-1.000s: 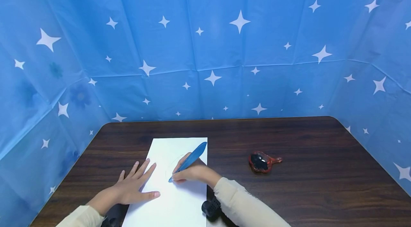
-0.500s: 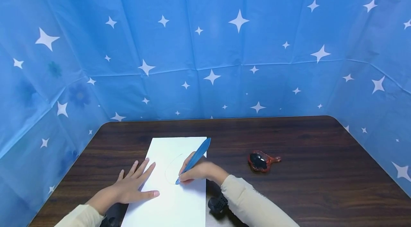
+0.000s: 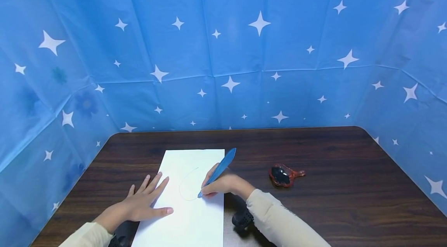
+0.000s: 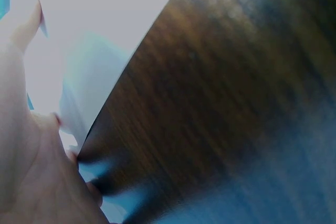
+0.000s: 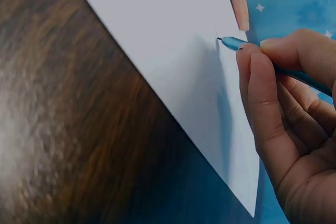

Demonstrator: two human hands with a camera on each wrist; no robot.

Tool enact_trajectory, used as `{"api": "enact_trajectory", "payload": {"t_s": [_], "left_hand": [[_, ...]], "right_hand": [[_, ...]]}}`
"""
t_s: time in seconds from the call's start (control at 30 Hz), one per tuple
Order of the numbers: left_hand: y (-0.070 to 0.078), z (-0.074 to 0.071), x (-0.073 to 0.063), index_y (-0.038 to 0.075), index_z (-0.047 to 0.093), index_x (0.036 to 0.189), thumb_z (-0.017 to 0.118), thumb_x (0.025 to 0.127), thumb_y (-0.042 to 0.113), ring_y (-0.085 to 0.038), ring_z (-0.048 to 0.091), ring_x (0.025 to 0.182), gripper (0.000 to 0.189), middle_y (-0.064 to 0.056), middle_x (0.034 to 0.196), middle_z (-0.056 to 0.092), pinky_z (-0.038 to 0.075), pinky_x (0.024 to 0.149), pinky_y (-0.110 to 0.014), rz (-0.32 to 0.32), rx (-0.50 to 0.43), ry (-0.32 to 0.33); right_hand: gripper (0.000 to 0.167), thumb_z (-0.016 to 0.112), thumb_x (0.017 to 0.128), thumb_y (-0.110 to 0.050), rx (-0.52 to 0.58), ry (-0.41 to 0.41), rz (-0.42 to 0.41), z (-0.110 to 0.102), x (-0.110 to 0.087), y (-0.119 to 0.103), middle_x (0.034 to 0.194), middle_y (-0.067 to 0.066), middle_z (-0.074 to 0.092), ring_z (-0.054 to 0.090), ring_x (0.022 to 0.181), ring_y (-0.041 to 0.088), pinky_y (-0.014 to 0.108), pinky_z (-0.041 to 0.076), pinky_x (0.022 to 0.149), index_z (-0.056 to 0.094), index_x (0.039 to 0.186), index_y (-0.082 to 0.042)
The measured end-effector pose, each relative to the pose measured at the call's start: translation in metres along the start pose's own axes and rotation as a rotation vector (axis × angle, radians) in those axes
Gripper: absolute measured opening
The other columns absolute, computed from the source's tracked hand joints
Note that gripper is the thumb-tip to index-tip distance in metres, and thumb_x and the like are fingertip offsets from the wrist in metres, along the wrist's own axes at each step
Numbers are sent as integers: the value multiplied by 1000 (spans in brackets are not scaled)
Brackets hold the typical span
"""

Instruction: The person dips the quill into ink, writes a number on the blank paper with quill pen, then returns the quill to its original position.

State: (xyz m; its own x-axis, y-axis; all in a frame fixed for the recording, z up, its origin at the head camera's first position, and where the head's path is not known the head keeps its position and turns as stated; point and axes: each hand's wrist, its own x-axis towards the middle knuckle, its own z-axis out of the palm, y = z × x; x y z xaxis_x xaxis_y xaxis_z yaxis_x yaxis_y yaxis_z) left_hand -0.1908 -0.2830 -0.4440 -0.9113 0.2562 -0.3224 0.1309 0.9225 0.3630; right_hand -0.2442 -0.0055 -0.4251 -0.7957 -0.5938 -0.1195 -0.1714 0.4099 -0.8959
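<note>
A white sheet of paper (image 3: 181,220) lies on the dark wooden table, and a thin curved line shows on its upper half. My right hand (image 3: 220,185) pinches a blue pen (image 3: 223,165) with a broad, feather-like upper end. The pen leans up to the right, its tip at the lower end of the curve; in the right wrist view the pen tip (image 5: 224,41) meets the paper. My left hand (image 3: 143,202) rests with spread fingers across the paper's left edge, thumb on the sheet. In the left wrist view the left palm (image 4: 42,177) shows beside the paper edge.
On the table (image 3: 331,208) to the right lies a small reddish-brown, pear-shaped dish-like object (image 3: 284,175) with a dark middle and a short stem. A black device (image 3: 241,220) sits under the right wrist. Behind the table hangs a blue star-printed cloth (image 3: 244,53).
My right hand has moved rightward with the pen, first slightly down and then slightly up. The curved line on the paper has grown longer along its bottom. My left hand stays in place.
</note>
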Motion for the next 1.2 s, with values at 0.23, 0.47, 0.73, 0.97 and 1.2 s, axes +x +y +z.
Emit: {"api": "enact_trajectory", "payload": {"t_s": [0.23,0.47,0.73,0.97,1.2], "left_hand": [[3,-3,-4,13,16,154,57,84,66,-52,-8,141,98,-19,160,-3,-11,96,-78,14,-21,5],[1,-2,-2,13,14,155,54,83,69,-51,-8,141,99,-18,160,-4,-11,96,-78,1,7,-9],[1,0,-4,15,15,155,55,83,69,-51,-6,142,99,-17,161,-2,-10,96,-79,12,9,6],[-3,3,1,17,15,155,53,81,73,-49,-8,142,100,-15,161,-3,-11,97,-77,-3,14,10],[4,-2,-4,16,15,155,55,82,69,-51,-8,142,99,-17,161,-3,-11,97,-78,0,6,-2]], "right_hand": [[5,75,80,-4,-12,33,-30,-5,0,4,64,4,69,63,56,11,25,53,57,73,76,-3],[7,73,81,-5,-32,101,-41,-5,0,8,60,1,66,57,53,10,23,46,52,73,74,-6],[4,75,77,-5,5,241,-3,1,5,10,60,1,67,60,53,11,24,47,51,72,75,-7],[7,75,76,-8,2,350,57,8,10,8,58,-2,64,57,54,11,24,46,53,70,71,-10],[9,72,75,-7,-2,377,42,12,14,4,55,-4,60,50,52,9,22,39,52,69,67,-12]]}}
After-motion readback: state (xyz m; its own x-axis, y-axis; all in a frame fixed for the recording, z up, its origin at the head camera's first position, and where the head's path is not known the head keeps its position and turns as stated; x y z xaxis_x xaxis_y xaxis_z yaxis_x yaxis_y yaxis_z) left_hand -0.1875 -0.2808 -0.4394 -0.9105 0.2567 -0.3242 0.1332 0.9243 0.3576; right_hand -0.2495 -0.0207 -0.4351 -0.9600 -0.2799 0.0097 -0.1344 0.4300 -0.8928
